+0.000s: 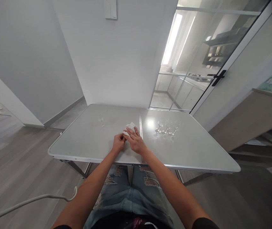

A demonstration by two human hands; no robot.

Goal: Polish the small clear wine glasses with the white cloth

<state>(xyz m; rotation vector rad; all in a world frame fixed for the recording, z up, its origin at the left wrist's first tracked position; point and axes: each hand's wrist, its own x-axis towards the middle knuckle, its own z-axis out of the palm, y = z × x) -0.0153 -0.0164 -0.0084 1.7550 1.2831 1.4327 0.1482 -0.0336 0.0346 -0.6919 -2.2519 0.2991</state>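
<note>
A crumpled white tissue (131, 125) is bunched at my hands, over the folding table's left half close to the centre seam. My right hand (137, 143) presses on it, with fingers closed over its near side. Touching its left edge, my left hand (119, 142) is closed in a pinch; what sits between its fingers is hidden. Several small clear glass pieces, which look like tiny stemmed glasses (166, 131), stand grouped on the table's right half. Another clear glass piece (101, 121) is on the left half, too faint to make out fully.
The grey folding table (78, 143) has a metal rim and stands against a white wall. A glazed door (186, 57) with a black handle is at the back right. Wooden shelving (250, 117) stands to the right. A white curved rod (42, 197) juts in at lower left.
</note>
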